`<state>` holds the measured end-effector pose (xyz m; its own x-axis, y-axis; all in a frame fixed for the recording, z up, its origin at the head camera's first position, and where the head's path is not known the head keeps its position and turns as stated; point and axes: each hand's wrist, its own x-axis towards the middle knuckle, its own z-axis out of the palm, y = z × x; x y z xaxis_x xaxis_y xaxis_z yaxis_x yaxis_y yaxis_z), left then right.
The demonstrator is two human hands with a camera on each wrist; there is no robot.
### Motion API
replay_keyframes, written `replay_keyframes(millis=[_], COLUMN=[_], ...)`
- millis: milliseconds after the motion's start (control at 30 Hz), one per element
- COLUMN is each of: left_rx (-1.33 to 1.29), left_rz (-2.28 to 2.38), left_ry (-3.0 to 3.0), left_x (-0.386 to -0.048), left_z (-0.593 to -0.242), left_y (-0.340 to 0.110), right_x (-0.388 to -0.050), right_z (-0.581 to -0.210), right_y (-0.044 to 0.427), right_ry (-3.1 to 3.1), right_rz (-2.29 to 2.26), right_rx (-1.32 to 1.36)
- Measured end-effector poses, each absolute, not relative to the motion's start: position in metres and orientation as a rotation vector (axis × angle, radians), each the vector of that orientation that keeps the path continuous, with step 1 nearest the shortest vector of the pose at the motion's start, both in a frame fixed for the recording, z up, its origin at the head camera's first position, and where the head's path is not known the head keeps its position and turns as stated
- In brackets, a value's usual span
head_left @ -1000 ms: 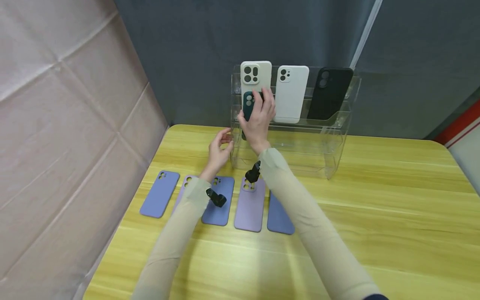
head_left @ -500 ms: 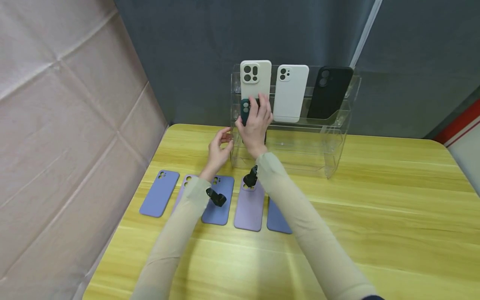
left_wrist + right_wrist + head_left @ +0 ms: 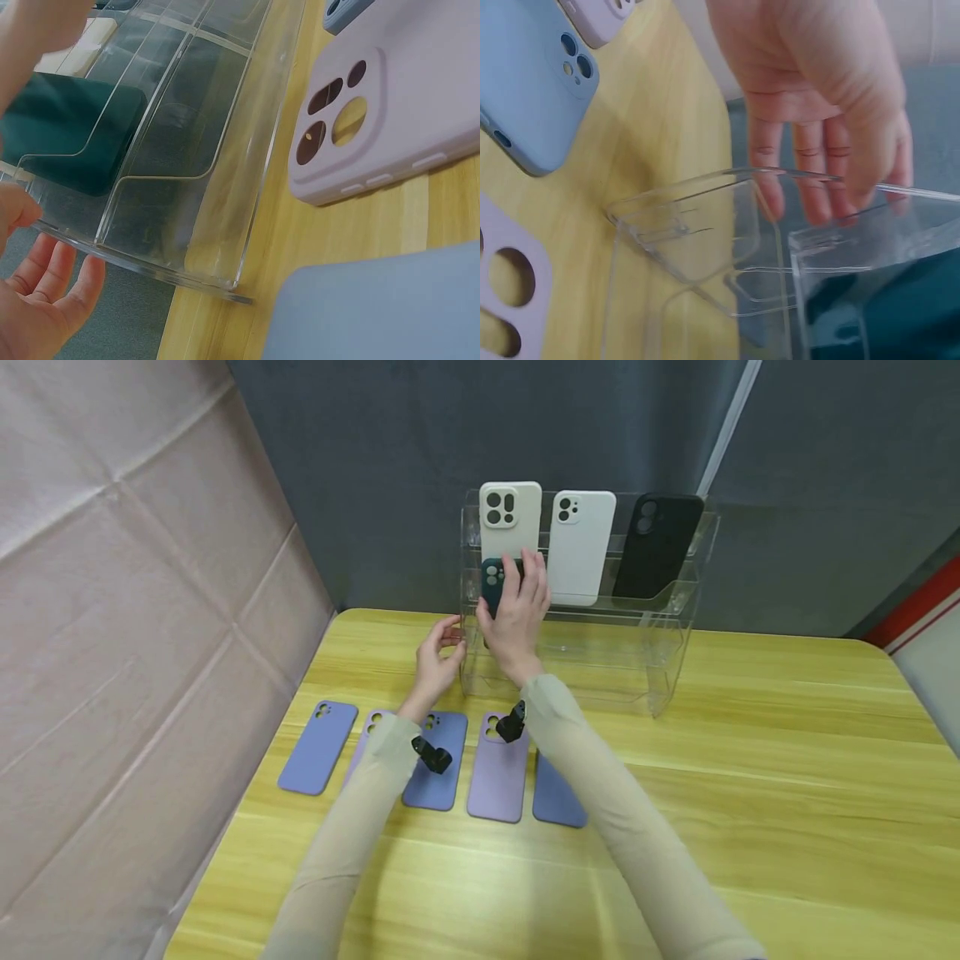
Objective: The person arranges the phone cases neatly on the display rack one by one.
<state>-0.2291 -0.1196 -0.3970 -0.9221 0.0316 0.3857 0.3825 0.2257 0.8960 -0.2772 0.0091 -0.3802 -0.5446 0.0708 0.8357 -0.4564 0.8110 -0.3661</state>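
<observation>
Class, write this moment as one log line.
right hand: holds green case in clear rack | left hand: holds rack's side | upper rack: cream case, white case, black case | table: blue cases, purple cases

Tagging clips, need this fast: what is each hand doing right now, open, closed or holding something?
Left hand: holding the side edge of the clear stand.
Right hand: holding the dark green phone case.
</observation>
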Motion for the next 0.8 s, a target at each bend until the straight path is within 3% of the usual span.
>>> replay_keyframes(millis=[800], left_rx=[-0.305], left_rz=[-1.791], left_ry=[-2.277], left_x=[-0.227], left_z=[-0.394], left_y=[-0.12], right_x=[-0.213], right_z=[-0.378], right_y=[0.062], right_ry=[-2.201], right_rz=[1.099], right_rx=[0.298])
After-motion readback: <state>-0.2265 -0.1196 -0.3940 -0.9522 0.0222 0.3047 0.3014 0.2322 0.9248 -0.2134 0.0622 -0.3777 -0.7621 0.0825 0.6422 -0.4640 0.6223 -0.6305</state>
